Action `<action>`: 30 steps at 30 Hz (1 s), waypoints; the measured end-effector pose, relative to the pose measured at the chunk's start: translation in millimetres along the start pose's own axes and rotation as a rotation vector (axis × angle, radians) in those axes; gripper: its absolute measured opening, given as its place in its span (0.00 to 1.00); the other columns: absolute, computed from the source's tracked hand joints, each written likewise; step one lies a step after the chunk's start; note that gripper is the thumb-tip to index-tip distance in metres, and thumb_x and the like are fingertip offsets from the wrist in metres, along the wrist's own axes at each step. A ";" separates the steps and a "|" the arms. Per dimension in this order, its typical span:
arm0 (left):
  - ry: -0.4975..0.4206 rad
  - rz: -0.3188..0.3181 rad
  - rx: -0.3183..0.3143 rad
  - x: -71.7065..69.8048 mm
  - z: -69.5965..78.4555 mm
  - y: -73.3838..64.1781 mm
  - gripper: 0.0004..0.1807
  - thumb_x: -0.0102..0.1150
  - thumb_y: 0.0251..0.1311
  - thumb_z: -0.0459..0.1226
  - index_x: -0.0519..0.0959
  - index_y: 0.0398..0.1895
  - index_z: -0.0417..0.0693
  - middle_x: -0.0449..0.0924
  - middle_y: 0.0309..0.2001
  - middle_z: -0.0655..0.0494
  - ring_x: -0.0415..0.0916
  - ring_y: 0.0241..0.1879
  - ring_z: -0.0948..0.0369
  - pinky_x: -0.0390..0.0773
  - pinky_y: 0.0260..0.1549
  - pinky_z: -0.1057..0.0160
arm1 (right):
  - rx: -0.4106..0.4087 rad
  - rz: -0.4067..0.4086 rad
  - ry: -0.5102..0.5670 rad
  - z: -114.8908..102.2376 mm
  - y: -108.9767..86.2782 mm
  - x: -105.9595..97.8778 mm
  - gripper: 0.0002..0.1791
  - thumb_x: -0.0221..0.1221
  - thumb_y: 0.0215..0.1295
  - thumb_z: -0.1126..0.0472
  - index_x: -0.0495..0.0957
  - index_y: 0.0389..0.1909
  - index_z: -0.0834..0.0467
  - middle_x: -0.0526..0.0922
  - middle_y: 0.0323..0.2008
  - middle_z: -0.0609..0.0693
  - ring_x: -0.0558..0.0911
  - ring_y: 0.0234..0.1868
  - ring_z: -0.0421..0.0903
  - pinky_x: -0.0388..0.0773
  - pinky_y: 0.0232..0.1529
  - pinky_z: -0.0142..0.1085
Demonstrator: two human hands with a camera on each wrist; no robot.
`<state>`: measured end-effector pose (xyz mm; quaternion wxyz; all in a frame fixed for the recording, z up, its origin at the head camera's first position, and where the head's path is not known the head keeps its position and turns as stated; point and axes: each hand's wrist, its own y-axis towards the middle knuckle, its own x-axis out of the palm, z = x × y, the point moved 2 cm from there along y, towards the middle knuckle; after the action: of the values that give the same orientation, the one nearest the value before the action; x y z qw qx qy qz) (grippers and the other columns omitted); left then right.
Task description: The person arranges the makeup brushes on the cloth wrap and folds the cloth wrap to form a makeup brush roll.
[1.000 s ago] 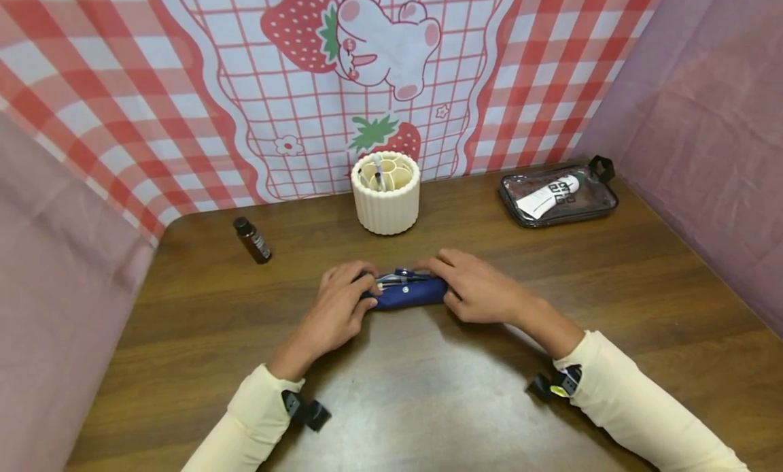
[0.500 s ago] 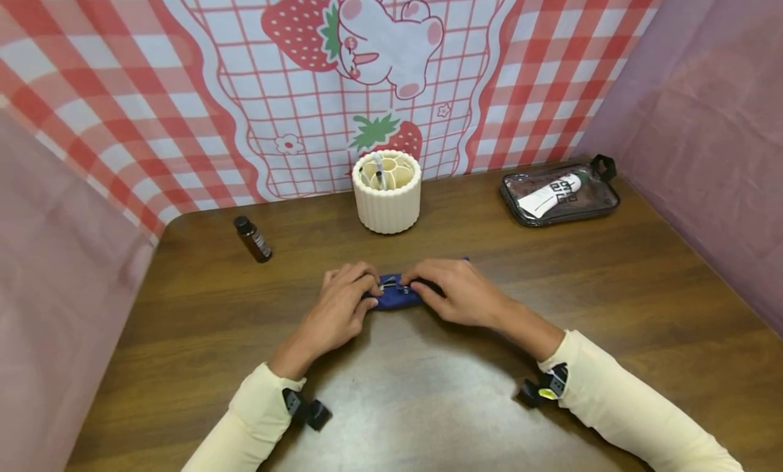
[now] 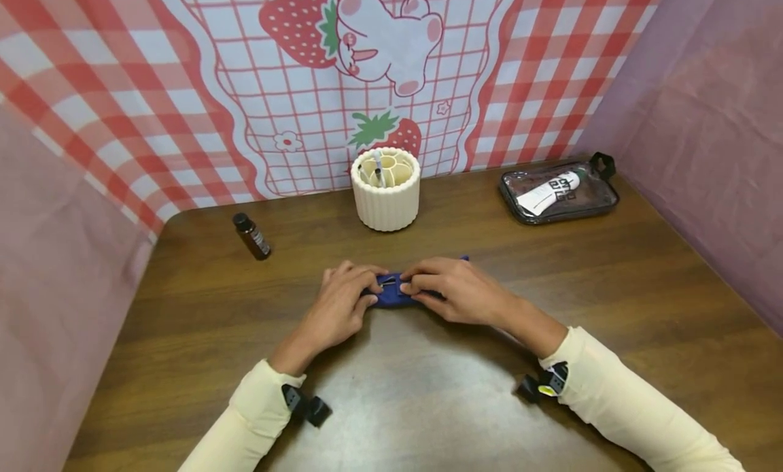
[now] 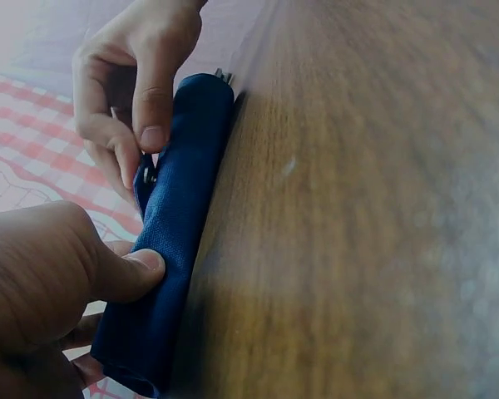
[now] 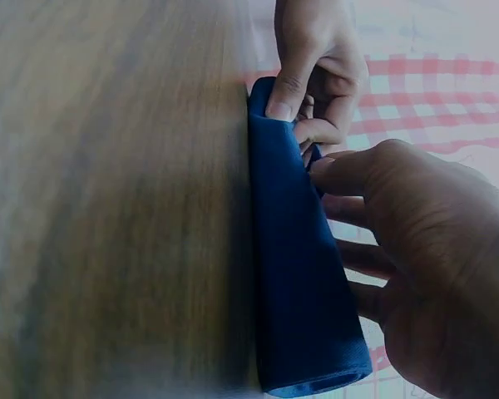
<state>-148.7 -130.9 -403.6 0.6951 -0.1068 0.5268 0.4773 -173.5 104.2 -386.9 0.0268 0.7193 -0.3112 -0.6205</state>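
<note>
A dark blue fabric pencil case (image 3: 389,297) lies across the table in front of me, with a bit of its contents showing in the gap between my hands. My left hand (image 3: 344,298) grips its left end, thumb on the near side and fingers over the far side. Near the middle of the case, my right hand (image 3: 461,292) pinches a small blue flap (image 4: 141,187) that carries a metal snap. In the right wrist view the smooth side of the case (image 5: 295,266) runs along the tabletop. Much of the opening is hidden by my fingers.
Behind the case stands a cream fluted pen holder (image 3: 387,200) with a few pens. A small dark bottle (image 3: 252,237) lies at the left. On the right is a clear black-edged pouch (image 3: 526,186) with a white tube inside. Patterned cloth (image 3: 391,64) hangs behind the wooden table (image 3: 397,404).
My right hand has moved left from the right end of the case to its middle and taken hold of the flap, covering more of the opening. My left hand stays at the left end.
</note>
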 end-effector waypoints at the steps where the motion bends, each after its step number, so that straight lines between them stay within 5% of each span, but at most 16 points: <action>1: 0.000 0.001 0.000 0.2 -0.2 0.0 0.08 0.66 0.61 0.29 0.80 0.36 0.51 0.80 0.60 0.56 0.72 0.50 0.56 0.63 0.44 0.51 | -0.013 -0.008 -0.013 -0.9 -0.4 -0.8 0.11 0.64 0.68 0.58 0.86 0.50 0.51 0.83 0.53 0.47 0.80 0.55 0.43 0.80 0.52 0.41; 15: 0.020 -0.003 0.007 0.3 -0.6 0.2 0.06 0.66 0.61 0.29 0.81 0.38 0.49 0.80 0.60 0.56 0.72 0.52 0.55 0.63 0.44 0.52 | -0.055 -0.139 -0.215 -14.8 -1.3 -2.2 0.14 0.58 0.72 0.60 0.84 0.55 0.55 0.81 0.58 0.51 0.75 0.57 0.49 0.81 0.48 0.44; 25: 0.042 -0.005 0.019 -1.2 4.2 1.9 0.06 0.66 0.61 0.29 0.82 0.38 0.49 0.80 0.59 0.56 0.72 0.53 0.55 0.63 0.46 0.51 | -0.124 -0.101 -0.272 -12.0 -8.8 -0.5 0.15 0.58 0.71 0.64 0.83 0.56 0.59 0.82 0.58 0.51 0.78 0.57 0.51 0.70 0.64 0.51; 30: 0.048 -0.013 0.004 -1.4 4.3 -0.5 0.06 0.66 0.62 0.30 0.83 0.38 0.49 0.80 0.59 0.57 0.72 0.52 0.56 0.63 0.46 0.52 | -0.165 -0.085 -0.355 -16.3 -8.5 3.0 0.15 0.58 0.72 0.62 0.83 0.56 0.60 0.82 0.56 0.52 0.79 0.57 0.51 0.70 0.64 0.53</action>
<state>-145.6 -129.1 -400.8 0.6855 -0.1205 0.5438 0.4689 -155.0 103.9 -389.4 0.0040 0.6065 -0.2284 -0.7615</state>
